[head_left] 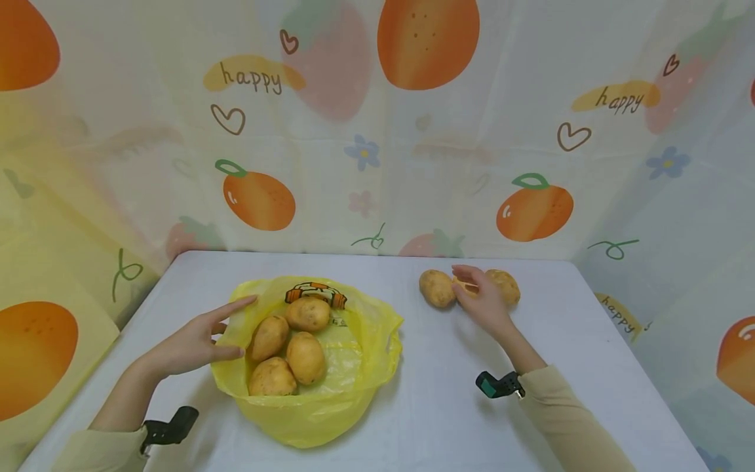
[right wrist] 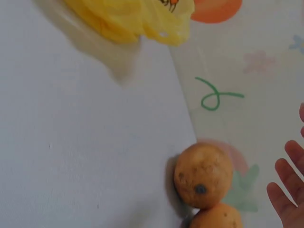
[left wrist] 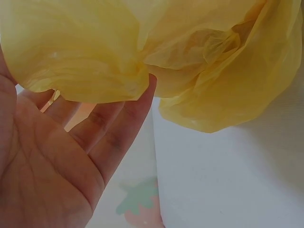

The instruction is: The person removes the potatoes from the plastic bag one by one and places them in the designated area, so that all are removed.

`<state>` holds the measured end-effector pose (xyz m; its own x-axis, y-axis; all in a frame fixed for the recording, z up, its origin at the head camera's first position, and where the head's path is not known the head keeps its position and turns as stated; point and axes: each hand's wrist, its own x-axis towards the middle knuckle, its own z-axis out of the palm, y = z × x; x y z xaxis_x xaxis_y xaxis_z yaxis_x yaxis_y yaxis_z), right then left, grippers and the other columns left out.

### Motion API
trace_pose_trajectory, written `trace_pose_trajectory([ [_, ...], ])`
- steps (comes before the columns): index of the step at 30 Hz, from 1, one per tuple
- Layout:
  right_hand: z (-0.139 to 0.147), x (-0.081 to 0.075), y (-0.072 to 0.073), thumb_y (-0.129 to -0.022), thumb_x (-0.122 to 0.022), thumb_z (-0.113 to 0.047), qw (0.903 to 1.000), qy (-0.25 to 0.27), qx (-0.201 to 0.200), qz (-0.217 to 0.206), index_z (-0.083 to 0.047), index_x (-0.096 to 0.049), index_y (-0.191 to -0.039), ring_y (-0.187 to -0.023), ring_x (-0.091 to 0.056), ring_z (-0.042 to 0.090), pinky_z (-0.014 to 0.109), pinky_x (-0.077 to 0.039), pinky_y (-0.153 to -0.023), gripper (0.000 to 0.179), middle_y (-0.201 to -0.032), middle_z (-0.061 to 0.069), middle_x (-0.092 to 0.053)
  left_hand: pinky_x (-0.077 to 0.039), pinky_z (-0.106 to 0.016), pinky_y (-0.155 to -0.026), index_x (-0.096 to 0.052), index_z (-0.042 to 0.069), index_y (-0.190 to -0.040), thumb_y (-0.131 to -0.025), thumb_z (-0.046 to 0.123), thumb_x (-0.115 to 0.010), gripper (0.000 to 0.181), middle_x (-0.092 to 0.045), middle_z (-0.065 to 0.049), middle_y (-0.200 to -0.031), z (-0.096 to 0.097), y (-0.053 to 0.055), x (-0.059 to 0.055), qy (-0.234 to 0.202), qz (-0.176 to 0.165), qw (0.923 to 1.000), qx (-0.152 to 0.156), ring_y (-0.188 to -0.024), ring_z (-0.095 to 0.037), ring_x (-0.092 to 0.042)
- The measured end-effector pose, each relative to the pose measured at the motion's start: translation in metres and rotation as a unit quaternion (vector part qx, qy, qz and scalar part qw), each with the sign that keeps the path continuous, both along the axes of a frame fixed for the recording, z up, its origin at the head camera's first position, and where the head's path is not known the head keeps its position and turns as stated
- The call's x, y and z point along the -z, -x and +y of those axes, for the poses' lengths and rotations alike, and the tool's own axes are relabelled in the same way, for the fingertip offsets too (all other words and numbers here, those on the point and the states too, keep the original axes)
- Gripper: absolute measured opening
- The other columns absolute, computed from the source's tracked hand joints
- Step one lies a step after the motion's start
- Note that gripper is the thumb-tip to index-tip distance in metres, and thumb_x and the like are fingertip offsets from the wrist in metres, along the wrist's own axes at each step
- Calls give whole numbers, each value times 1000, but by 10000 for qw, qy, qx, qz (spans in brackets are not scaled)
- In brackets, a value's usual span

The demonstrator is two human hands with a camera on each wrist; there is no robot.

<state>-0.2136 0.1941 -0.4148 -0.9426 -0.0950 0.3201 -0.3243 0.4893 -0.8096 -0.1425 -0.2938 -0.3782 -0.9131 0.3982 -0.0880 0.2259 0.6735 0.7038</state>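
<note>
A yellow plastic bag (head_left: 371, 367) lies with its mouth wide on the table, and several potatoes (head_left: 306, 358) sit inside it. My left hand (head_left: 185, 341) is at the bag's left side, thumb and fingers spread along its rim. In the left wrist view, the straight fingers (left wrist: 124, 130) reach behind the yellow film. Over at the back right, my right hand (head_left: 482, 303) is above a short row of potatoes, its fingers extended. One potato (head_left: 437, 289) shows to its left and another (head_left: 504, 287) to its right; one between them is mostly hidden by the hand.
The white table (head_left: 425, 406) ends at a printed fruit-pattern cloth (head_left: 413, 164) hanging behind it. Each wrist wears a black camera strap, the left one (head_left: 170, 429) near the bag and the right one (head_left: 500, 385) over the table.
</note>
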Motion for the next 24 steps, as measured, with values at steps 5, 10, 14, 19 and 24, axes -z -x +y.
trace_pose_trajectory([
  [5, -16, -12, -10, -89, -59, -10, 9997, -22, -243, -53, 1, -51, -124, -114, -51, 33, 49, -42, -94, 37, -124, 17, -55, -40, -64, -83, -28, 21, -145, -78, 24, -72, 80, -28, -21, -145, 1, -1, 0, -30, 42, 10000, 3, -111, -57, -43],
  [10, -37, -36, -29, -88, -58, -2, 9982, -1, -573, -149, 7, -49, -124, -115, -49, 39, 52, -43, -92, 38, -125, 24, -52, -39, -65, -83, -28, 22, -145, -78, 25, -72, 80, -27, -21, -146, 1, -1, 0, -31, 44, 10000, 2, -111, -57, -42],
  [14, -50, -43, -36, -88, -58, -1, 9969, -106, -776, -112, 8, -48, -125, -114, -50, 40, 50, -44, -91, 39, -125, 24, -51, -40, -64, -83, -28, 22, -145, -78, 25, -72, 80, -27, -21, -146, 1, -1, 1, -41, 17, 10000, -2, -111, -58, -41],
  [19, -61, -35, -34, -86, -60, -1, 9938, 57, -1107, -4, 6, -49, -124, -112, -52, 39, 50, -45, -90, 40, -123, 23, -53, -39, -65, -83, -28, 22, -145, -78, 25, -72, 80, -26, -21, -146, 0, -1, 2, -37, 27, 10000, 7, -111, -59, -41],
  [24, -68, -15, -25, -87, -62, -8, 9898, 78, -1411, -168, -6, -48, -129, -112, -53, 34, 47, -46, -90, 44, -123, 15, -54, -39, -65, -84, -28, 23, -145, -78, 25, -72, 80, -27, -21, -147, 0, -1, 1, -16, 46, 10000, -3, -111, -58, -41],
])
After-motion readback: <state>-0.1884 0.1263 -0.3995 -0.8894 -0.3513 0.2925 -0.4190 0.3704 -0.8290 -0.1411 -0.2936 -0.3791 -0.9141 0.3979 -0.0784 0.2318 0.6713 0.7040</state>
